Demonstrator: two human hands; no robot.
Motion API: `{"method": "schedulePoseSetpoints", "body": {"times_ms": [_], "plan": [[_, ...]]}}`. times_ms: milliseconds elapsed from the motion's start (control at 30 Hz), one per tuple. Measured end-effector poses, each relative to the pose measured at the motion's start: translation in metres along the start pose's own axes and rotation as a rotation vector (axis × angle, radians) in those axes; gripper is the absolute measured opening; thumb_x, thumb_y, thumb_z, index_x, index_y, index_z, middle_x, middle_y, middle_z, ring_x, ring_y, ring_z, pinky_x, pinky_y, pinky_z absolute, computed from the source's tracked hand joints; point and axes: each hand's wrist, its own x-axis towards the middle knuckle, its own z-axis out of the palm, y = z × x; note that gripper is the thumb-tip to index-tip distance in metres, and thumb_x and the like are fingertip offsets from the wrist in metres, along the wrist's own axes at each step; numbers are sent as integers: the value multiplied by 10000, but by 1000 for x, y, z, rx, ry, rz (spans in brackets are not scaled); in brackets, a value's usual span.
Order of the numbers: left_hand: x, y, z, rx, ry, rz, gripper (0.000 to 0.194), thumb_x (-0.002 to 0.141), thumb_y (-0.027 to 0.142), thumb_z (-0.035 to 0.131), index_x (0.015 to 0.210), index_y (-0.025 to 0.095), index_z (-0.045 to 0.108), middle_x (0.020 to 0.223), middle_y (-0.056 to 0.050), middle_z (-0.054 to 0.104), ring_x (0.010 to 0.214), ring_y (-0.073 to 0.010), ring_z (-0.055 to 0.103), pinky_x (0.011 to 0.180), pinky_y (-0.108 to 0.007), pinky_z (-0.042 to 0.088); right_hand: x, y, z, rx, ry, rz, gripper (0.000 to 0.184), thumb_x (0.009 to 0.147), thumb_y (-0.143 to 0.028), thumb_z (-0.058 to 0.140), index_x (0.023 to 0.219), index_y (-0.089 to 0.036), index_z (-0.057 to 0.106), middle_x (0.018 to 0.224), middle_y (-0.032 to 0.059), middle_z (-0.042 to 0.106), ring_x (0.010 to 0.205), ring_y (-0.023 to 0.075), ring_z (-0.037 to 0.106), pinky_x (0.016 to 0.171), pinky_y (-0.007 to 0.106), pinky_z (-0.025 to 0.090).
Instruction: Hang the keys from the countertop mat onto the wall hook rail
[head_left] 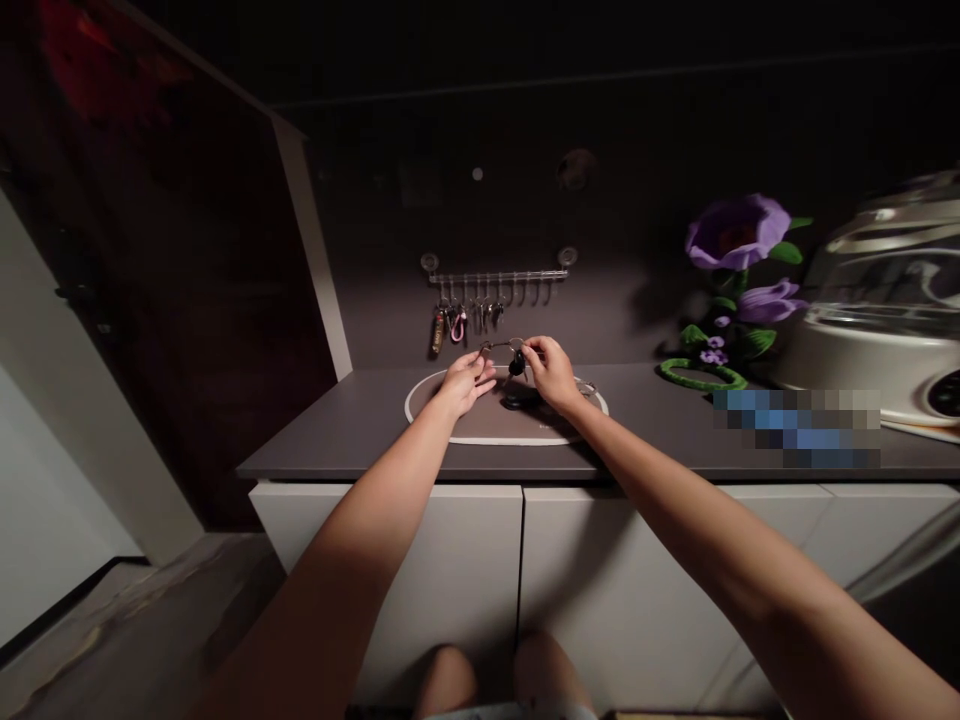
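Above an oval mat [487, 425] with a pale rim, both my hands are raised on a set of keys [516, 364] with thin metal rings. My left hand [463, 384], palm turned up, pinches the ring on the left between thumb and forefinger, its other fingers loosely spread. A second key ring [516, 344] is gripped in the fingertips of my right hand [551, 372], with a dark key or fob hanging beside them. Something dark lies on the mat below, partly hidden; I cannot make out its kind.
On the wall behind, a hook rail [499, 277] carries several keys and a pink loop [458, 325] on its left half. To the right stand purple artificial flowers [739, 235] and a large cream appliance [877, 355]. The grey counter's front edge [480, 472] runs above white cabinets [450, 560].
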Motion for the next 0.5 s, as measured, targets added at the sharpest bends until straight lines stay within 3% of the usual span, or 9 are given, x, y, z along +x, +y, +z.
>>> {"method": "schedulePoseSetpoints", "body": {"times_ms": [333, 500], "plan": [[1, -13, 2, 325, -56, 119, 145, 756, 144, 568, 892, 192, 570, 916, -32, 632, 783, -96, 578, 908, -363, 377, 23, 12, 5, 135, 16, 142, 231, 803, -381, 416, 834, -178, 521, 794, 35, 594, 723, 147, 524, 701, 273, 417], [10, -24, 1, 424, -122, 358, 183, 699, 104, 608, 869, 168, 586, 879, -46, 626, 836, -121, 566, 892, -307, 384, 37, 21, 16, 187, 17, 171, 234, 804, -395, 403, 824, -185, 503, 789, 28, 594, 729, 141, 529, 690, 268, 428]]}}
